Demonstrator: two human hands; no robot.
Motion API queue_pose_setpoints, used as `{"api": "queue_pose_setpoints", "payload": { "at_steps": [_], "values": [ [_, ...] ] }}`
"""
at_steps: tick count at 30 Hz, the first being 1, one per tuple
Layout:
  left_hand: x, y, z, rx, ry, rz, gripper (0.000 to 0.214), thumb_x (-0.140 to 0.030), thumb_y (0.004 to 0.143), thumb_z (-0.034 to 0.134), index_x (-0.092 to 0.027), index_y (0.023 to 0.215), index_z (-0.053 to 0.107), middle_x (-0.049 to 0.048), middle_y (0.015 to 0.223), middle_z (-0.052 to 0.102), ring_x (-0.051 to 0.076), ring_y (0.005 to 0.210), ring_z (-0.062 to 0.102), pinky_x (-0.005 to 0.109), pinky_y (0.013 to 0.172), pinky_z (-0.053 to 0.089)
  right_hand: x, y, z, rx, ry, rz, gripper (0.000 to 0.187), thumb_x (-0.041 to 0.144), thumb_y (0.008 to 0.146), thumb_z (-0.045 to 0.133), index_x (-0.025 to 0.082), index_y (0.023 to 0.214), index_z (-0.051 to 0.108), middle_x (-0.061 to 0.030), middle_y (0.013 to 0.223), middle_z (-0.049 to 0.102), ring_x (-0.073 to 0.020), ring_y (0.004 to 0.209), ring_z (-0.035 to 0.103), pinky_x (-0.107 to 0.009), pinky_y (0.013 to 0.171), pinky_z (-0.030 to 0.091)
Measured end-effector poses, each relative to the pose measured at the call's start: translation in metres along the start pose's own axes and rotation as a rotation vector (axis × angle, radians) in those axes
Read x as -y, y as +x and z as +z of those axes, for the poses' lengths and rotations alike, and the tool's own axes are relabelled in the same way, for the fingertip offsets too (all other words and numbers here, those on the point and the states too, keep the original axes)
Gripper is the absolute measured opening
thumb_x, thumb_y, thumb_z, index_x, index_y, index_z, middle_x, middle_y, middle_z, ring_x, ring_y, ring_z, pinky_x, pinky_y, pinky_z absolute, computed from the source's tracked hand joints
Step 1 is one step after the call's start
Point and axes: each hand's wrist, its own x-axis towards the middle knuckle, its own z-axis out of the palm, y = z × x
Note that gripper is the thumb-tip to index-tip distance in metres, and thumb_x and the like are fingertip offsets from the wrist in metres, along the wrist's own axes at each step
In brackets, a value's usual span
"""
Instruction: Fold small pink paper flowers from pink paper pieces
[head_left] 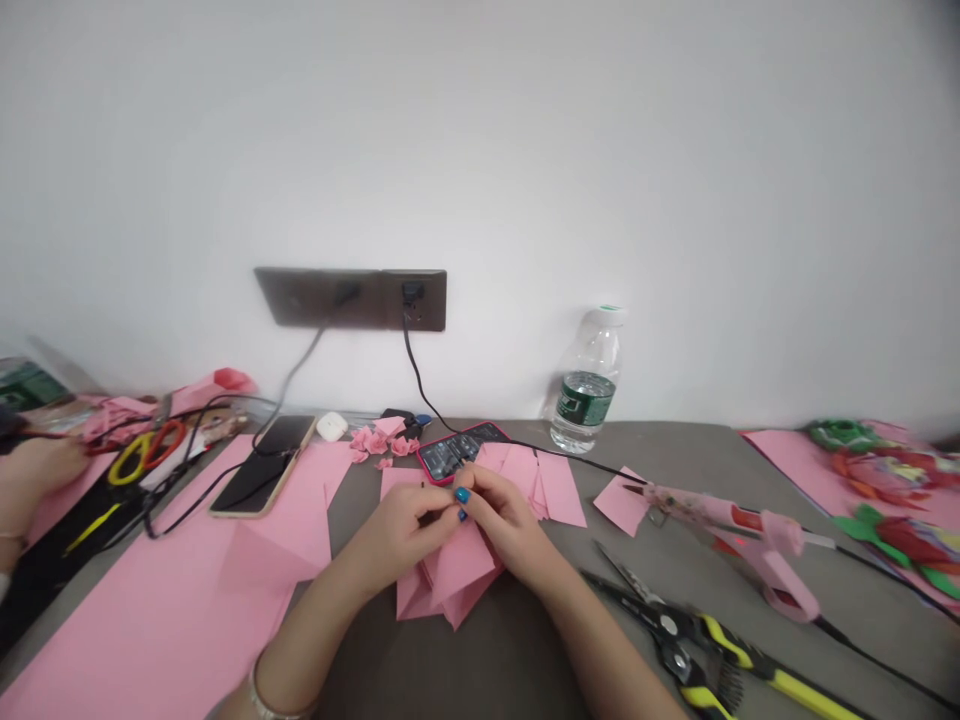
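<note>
My left hand (405,530) and my right hand (506,520) meet at the fingertips, thumbs and forefingers pinched together. Whatever is between them is too small and covered to make out. Right under my hands lies a loose stack of cut pink paper pieces (461,572). Just beyond my fingers, a phone in a pink-red case (476,437) is partly covered by more pink paper squares (561,490). Small curled pink paper shapes (371,443) sit behind my left hand.
At right lie a pink hot glue gun (750,530) and black-and-yellow cutting tools (675,630). A water bottle (589,385) stands by the wall. At left are a phone (266,468), large pink sheets (187,600), scissors (146,452), cables and another person's hand (49,465).
</note>
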Motion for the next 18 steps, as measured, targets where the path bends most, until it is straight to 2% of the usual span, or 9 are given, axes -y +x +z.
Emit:
{"api": "queue_pose_setpoints", "payload": {
  "at_steps": [4,10,12,15,18],
  "values": [
    [-0.001,0.0,-0.002,0.012,-0.013,-0.031,0.037,-0.024,0.09,0.045,-0.02,0.06,0.025,-0.0066,0.056,0.023,0.009,0.053,0.023,0.027,0.049,0.016,0.0,0.0,0.0,-0.035,0.019,-0.042,0.028,0.038,0.092,0.055,0.02,0.071,0.049,0.0026,0.07,0.042,-0.0141,0.066,0.038,-0.027,0.063,0.031],
    [-0.005,0.0,-0.006,0.013,-0.042,-0.019,0.04,-0.026,0.09,0.045,-0.02,0.057,0.024,-0.0066,0.054,0.021,0.009,0.051,0.023,0.026,0.049,0.018,-0.002,0.001,0.0,-0.228,0.042,-0.057,0.024,0.032,0.09,0.054,0.021,0.07,0.047,0.0031,0.071,0.039,-0.0143,0.065,0.036,-0.027,0.062,0.031],
    [-0.007,0.0,-0.007,0.02,-0.041,-0.025,0.04,-0.026,0.09,0.046,-0.02,0.055,0.027,-0.0065,0.052,0.025,0.009,0.05,0.026,0.025,0.049,0.019,-0.004,0.002,-0.003,-0.269,0.035,-0.065,0.024,0.033,0.089,0.054,0.021,0.07,0.047,0.0028,0.071,0.04,-0.0147,0.066,0.037,-0.027,0.063,0.031],
    [-0.01,-0.002,-0.008,0.05,-0.041,-0.032,0.036,-0.024,0.089,0.046,-0.019,0.054,0.038,-0.0047,0.05,0.04,0.009,0.049,0.036,0.024,0.05,0.025,-0.007,0.004,-0.01,-0.464,0.056,-0.093,0.024,0.034,0.09,0.053,0.022,0.071,0.046,0.0037,0.068,0.038,-0.0147,0.064,0.035,-0.026,0.06,0.031],
    [-0.011,-0.002,-0.008,0.042,-0.026,-0.029,0.036,-0.023,0.089,0.044,-0.018,0.054,0.043,-0.0036,0.05,0.043,0.01,0.049,0.039,0.024,0.05,0.027,-0.008,0.005,-0.016,-0.5,0.052,-0.078,0.027,0.037,0.091,0.052,0.022,0.07,0.044,0.0039,0.067,0.037,-0.0143,0.062,0.034,-0.025,0.058,0.03]
  ]
}}
